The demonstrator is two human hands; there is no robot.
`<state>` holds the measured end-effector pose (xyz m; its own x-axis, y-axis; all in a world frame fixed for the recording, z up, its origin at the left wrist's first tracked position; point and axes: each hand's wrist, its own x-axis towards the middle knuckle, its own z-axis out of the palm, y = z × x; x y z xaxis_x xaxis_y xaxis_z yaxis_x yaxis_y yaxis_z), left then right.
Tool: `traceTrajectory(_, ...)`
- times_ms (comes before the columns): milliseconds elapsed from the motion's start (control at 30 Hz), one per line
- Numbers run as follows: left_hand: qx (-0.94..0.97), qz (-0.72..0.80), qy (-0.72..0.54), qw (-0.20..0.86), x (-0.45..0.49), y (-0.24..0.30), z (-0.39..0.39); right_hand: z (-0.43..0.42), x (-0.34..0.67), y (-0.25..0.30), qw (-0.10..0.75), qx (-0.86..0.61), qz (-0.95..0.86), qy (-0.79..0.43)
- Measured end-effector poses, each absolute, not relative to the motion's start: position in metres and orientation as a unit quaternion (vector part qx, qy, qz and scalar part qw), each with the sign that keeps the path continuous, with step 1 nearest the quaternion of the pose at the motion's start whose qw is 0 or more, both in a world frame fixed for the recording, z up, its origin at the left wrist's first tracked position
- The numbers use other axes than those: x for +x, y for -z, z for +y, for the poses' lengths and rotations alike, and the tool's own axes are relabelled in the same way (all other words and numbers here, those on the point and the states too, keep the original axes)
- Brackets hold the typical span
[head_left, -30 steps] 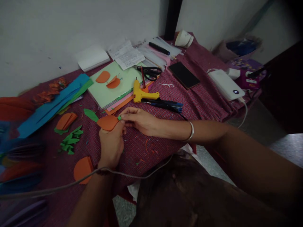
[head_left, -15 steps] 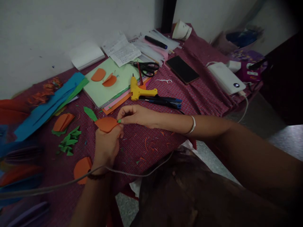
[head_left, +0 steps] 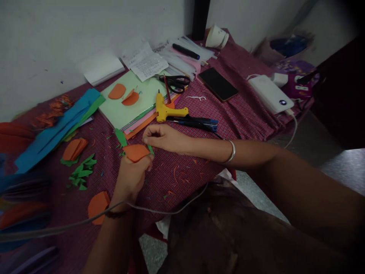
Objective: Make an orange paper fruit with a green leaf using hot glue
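Observation:
My left hand (head_left: 129,177) is closed around a folded orange paper cutout (head_left: 136,153). A green paper leaf (head_left: 120,137) sticks out from the cutout's upper left end. At its right end, by my left fingertips, a small green paper strip (head_left: 150,149) shows. My right hand (head_left: 162,137) is just above this strip, thumb and fingers pinched together; whether anything is between the tips is hidden. To the left lie a stack of orange cutouts (head_left: 74,149), a pile of green paper leaves (head_left: 82,171) and another orange stack (head_left: 97,207), partly behind a cable.
A yellow glue gun (head_left: 171,111), black-handled scissors (head_left: 176,83) and a phone (head_left: 218,83) lie beyond my hands. A pale green sheet stack (head_left: 118,110) bears orange pieces. A power bank (head_left: 269,93) is at right. A grey cable (head_left: 168,211) crosses my left wrist.
My right fingers have come off the green strip and sit slightly above it. My left hand has shifted a little right with the orange cutout, and the leaf points more upright.

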<state>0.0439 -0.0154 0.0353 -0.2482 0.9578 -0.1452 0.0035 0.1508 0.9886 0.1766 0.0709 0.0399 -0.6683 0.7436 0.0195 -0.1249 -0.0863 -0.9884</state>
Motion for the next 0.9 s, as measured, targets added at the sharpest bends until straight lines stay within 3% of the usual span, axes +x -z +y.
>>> traceTrajectory(367, 0.349, 0.579, -0.534, 0.508, 0.043, -0.036, -0.015, 0.095, 0.189, -0.049, 0.375, -0.283, -0.532, -0.705)
traceTrajectory(633, 0.366, 0.576, -0.541, 0.492, 0.04, -0.036, -0.016, 0.084, 0.195, -0.05, 0.206, -0.204, -0.713, -0.638)
traceTrajectory(900, 0.42, 0.595, -0.51, 0.458, 0.037, -0.033, -0.017, 0.079, 0.189, -0.045, 0.224, -0.189, -0.732, -0.615)
